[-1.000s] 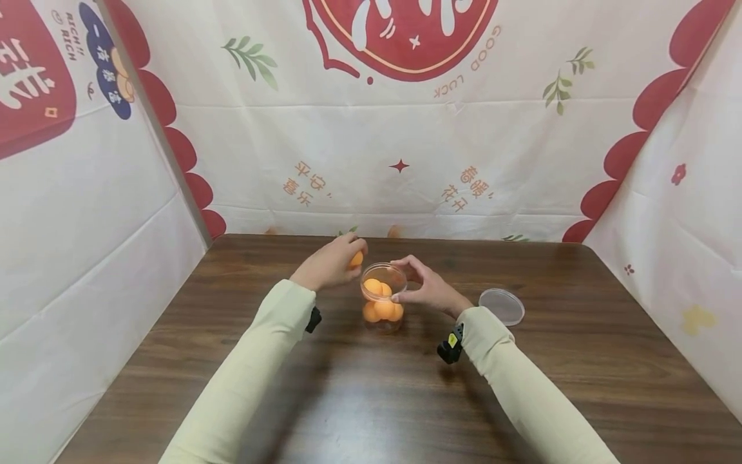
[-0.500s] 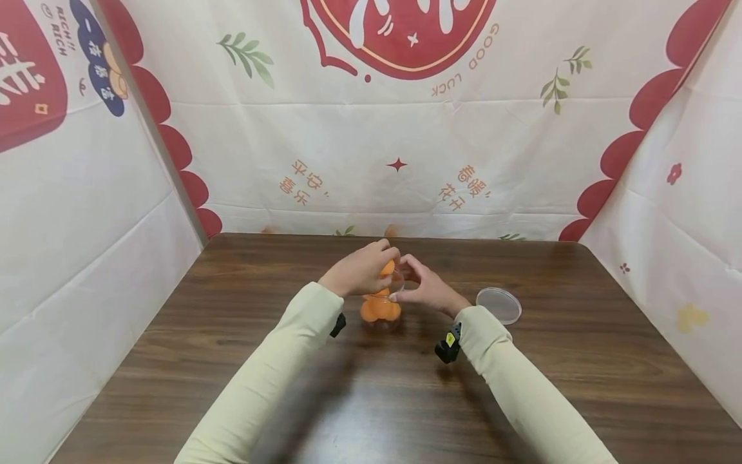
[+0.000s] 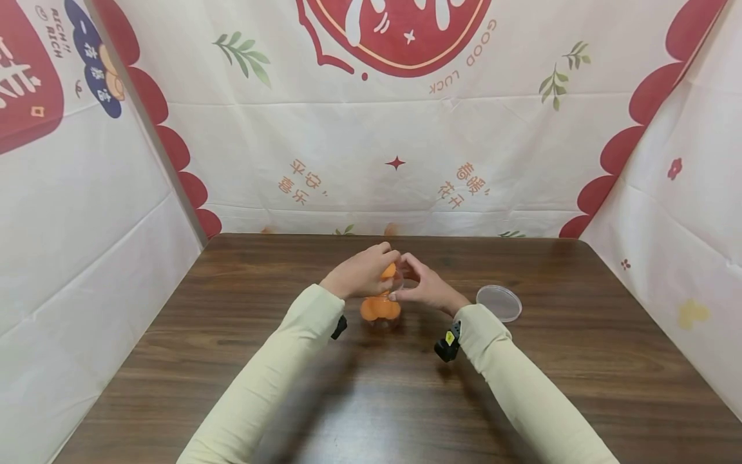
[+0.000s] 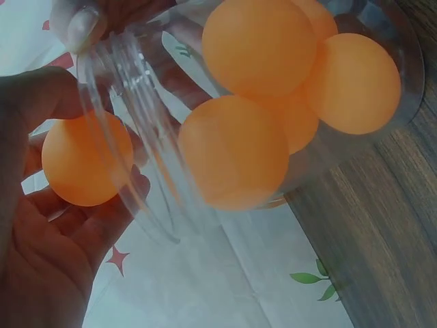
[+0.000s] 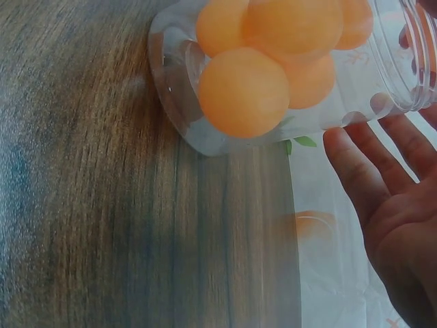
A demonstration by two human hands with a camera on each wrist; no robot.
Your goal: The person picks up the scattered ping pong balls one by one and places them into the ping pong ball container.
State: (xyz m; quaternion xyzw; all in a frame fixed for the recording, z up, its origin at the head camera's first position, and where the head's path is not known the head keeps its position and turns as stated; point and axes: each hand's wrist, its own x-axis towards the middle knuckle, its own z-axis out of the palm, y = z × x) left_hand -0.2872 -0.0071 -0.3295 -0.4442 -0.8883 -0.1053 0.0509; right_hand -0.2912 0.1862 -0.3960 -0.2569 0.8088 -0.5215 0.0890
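A clear plastic jar stands on the table with several orange ping-pong balls inside it. My right hand grips it near the rim, thumb on the near side and fingers round the far side. At the jar's mouth, my left hand pinches another orange ping-pong ball between thumb and fingers. In the left wrist view the clear rim overlaps the edge of this ball; how deep it sits in the mouth I cannot tell. The left hand hides part of the jar's top in the head view.
A round clear lid lies on the wooden table, right of the jar and close to the right sleeve. Printed white cloth hangs behind the table and along both sides.
My left hand has moved right with its ball, from beside the jar to over its mouth, and stays there over the last half second. The right hand keeps its grip on the jar.
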